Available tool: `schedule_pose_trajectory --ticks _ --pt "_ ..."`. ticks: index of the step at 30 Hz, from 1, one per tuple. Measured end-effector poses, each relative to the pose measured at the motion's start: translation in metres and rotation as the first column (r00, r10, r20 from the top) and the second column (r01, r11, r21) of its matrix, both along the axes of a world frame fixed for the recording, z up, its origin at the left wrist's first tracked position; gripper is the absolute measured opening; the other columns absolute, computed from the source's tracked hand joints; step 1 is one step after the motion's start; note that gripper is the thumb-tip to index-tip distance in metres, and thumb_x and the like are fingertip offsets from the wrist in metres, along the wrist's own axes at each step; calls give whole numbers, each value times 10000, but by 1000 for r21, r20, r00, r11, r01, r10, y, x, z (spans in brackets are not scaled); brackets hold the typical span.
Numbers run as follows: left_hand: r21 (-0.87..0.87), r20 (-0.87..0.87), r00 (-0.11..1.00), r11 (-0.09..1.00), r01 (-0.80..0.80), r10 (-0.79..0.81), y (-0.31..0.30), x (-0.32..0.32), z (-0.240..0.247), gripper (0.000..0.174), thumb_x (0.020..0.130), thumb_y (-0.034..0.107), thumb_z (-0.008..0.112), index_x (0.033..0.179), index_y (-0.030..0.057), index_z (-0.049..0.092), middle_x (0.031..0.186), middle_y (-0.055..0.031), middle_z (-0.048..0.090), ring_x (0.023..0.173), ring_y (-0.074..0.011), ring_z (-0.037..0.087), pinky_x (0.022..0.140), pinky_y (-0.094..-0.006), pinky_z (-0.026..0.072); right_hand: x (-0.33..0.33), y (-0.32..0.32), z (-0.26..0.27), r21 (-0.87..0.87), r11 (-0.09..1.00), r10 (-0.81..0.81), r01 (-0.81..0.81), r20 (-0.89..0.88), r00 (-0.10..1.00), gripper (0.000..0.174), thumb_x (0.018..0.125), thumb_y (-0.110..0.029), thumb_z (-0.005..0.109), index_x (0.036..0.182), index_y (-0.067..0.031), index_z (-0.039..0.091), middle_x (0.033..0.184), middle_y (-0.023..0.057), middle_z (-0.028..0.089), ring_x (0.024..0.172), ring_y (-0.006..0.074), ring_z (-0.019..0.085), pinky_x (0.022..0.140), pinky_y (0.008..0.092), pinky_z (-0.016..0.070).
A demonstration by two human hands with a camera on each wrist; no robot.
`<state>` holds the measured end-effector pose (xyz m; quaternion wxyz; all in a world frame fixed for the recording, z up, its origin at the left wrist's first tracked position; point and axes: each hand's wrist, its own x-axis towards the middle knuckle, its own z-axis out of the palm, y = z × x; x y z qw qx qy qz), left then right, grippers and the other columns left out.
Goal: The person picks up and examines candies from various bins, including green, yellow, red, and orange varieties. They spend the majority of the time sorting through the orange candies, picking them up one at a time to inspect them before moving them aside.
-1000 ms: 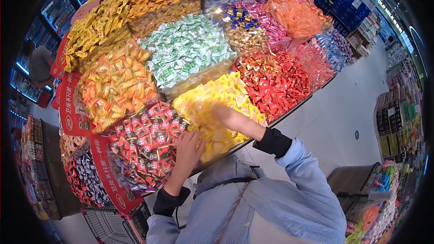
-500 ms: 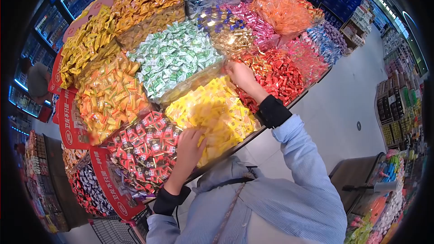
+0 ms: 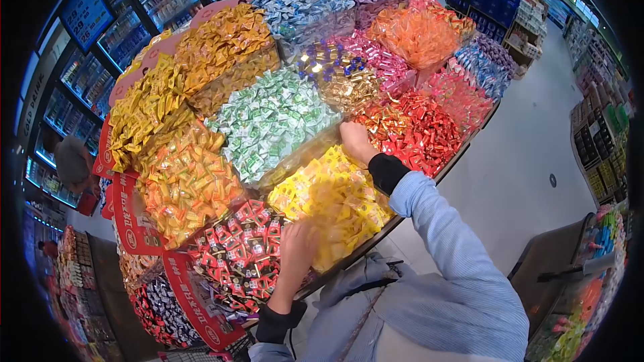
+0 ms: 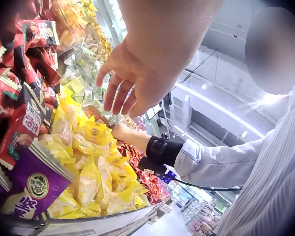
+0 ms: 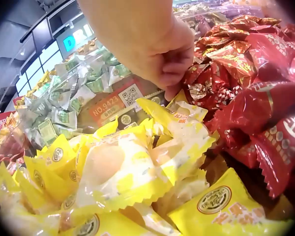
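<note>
My right hand [image 3: 355, 139] is at the back right corner of a bin of yellow-wrapped candy packets [image 3: 335, 194], beside the divider. Its fingers are curled, and in the right wrist view the fingertips pinch the tip of a yellow packet [image 5: 187, 115]. My left hand [image 3: 300, 248] hovers over the border between the yellow packets and the red-and-black packets [image 3: 236, 251]. Its fingers hang loosely bent with nothing in them, as the left wrist view shows. A purple packet [image 4: 34, 184] lies close below that wrist.
Green-and-white candies [image 3: 275, 121] fill the bin behind the divider, with red candies [image 3: 422, 131] to the right and orange ones [image 3: 184, 188] to the left. A price card [image 5: 115, 103] stands behind the yellow packets. Red banners [image 3: 134, 214] edge the display's left side.
My right hand has gone from the middle of the yellow packets to their back right corner. The left hand stays near the left border of that bin, while the head view has shifted.
</note>
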<state>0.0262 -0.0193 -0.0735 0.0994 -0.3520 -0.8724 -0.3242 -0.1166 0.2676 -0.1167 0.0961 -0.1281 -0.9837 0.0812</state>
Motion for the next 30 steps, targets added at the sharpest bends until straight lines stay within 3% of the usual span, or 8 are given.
schedule_pose_trajectory --ticks 2,9,12,15,21,25,28,30 --pt "-15 12 1000 1000 -2 2 -1 0 -1 196 735 101 660 908 43 588 894 -103 601 896 -290 536 819 -368 400 -1 2 -7 -27 1000 -8 8 -8 1000 135 742 -50 522 748 -5 650 775 171 644 729 295 645 594 393 517" --pt "-31 22 999 999 27 -26 3 -2 0 192 735 96 654 906 37 588 886 -108 598 889 -293 534 815 -371 395 41 23 31 -417 908 -114 37 -162 980 180 755 -184 521 818 -31 590 730 219 602 713 397 593 636 478 461" --pt "-50 86 995 998 45 -41 3 -4 -1 209 733 92 636 929 34 588 901 -121 588 898 -308 523 839 -383 380 63 58 36 -458 888 -165 34 -249 954 178 776 -190 524 815 -19 553 642 161 588 611 320 594 569 424 454" --pt "-52 112 992 997 58 -52 4 -7 -5 221 732 92 628 942 34 590 897 -126 583 901 -312 521 853 -389 372 74 109 28 -799 583 -239 -145 -339 910 173 856 -180 507 756 -40 489 560 17 528 462 71 455 429 241 351" --pt "-84 72 994 992 89 -84 16 -11 -4 210 728 79 632 927 31 587 883 -126 584 900 -313 526 839 -391 387 113 147 53 -924 363 -310 -117 -239 920 146 893 -153 470 795 -46 467 613 23 557 442 89 499 410 230 399" --pt "-89 70 986 984 154 -148 31 -18 5 195 722 75 639 904 31 587 887 -125 586 903 -312 529 840 -387 394 120 171 36 -814 548 -105 -194 -296 949 95 892 -98 473 827 -32 496 657 19 559 537 78 517 490 232 409" --pt "-69 23 972 969 235 -234 56 -31 14 186 719 72 637 892 27 586 889 -125 586 893 -309 534 829 -385 402 117 180 22 -738 596 48 -317 -362 931 91 883 -95 485 846 -17 512 676 21 544 601 86 523 550 247 416" --pt "-85 -23 961 958 272 -275 81 -47 23 179 720 59 627 891 25 587 889 -126 589 887 -305 540 815 -388 410 114 180 24 -723 626 81 -291 -311 947 93 873 -86 492 836 -5 519 679 32 531 622 103 528 574 264 422"
